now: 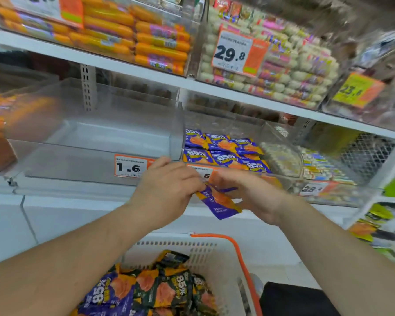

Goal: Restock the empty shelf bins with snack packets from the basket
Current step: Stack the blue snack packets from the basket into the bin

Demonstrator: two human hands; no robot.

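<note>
Both my left hand [167,190] and right hand [249,195] pinch purple packets [219,201]; one bin [226,151] partly stocked, neighbouring bin [96,137] empty, basket [210,252] still loaded.

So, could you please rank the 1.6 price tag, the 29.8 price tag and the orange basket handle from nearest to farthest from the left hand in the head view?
Measured from the left hand:
1. The 1.6 price tag, just up and left, on the empty bin's front.
2. The orange basket handle, below and right.
3. The 29.8 price tag, on the shelf above, farthest.
</note>
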